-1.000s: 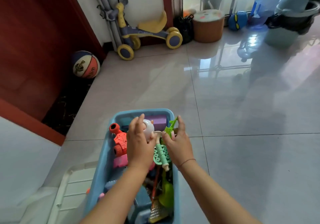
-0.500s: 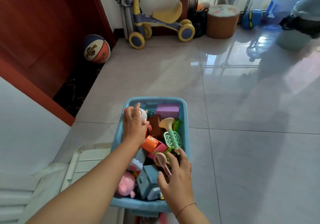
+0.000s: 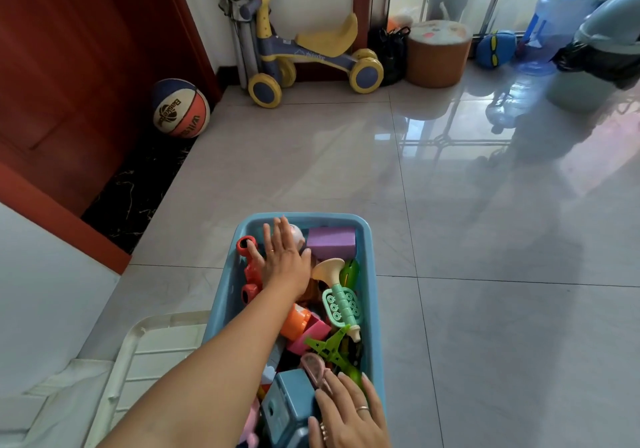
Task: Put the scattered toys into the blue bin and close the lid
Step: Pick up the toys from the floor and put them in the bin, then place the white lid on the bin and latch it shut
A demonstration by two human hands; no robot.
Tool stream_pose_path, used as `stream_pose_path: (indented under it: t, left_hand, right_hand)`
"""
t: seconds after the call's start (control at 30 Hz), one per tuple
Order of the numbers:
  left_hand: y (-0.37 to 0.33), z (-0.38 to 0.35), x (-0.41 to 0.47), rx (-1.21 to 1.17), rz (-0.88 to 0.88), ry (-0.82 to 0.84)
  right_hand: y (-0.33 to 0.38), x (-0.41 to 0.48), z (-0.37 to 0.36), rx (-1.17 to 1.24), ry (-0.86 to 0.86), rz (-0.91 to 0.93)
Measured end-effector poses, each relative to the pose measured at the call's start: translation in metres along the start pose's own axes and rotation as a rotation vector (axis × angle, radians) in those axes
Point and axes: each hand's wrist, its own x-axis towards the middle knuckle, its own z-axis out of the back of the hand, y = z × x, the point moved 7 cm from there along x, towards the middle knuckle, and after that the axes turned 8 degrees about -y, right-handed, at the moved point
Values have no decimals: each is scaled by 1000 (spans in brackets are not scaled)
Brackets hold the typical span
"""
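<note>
— Two hands in the bin point(image 3: 227, 295), then. What step is this?

— Packing down, I'd judge. The left hand point(image 3: 284, 260) lies flat and open, fingers spread, pressing the toys at the far end and gripping nothing. Just right of it sit a purple block point(image 3: 330, 241) and a trumpet point(image 3: 337, 291).

— And the other?

— The right hand point(image 3: 346, 413) rests open on the near toys, fingers loosely spread over a pink piece point(image 3: 313, 364); it doesn't seem closed on anything.

— Any toys left out?

— None on the floor near the hands.

— Next?

— Probably the lid point(image 3: 152, 350), lying on the floor left of the left forearm. That calls for lifting both hands clear, then seating it over the rim, provided nothing pokes up.
</note>
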Motion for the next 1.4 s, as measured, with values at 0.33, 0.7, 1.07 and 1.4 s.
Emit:
stream_pose_path:
  t: [0.33,0.7,1.07,1.4]
  left_hand:
    - [9,-26,9,189,-77,270]
    - [109,81,-27,34,-70,78]
    - [152,11,-150,-689,409,304]
    - [57,-18,-130,-749,282,414]
  right_hand:
    - [5,-1,2,-46,-186,53]
    - [8,3,19,29,-116,-102]
    - [-67,34,16,147,34,-746]
    - [-150,50,60,43,-6,-792]
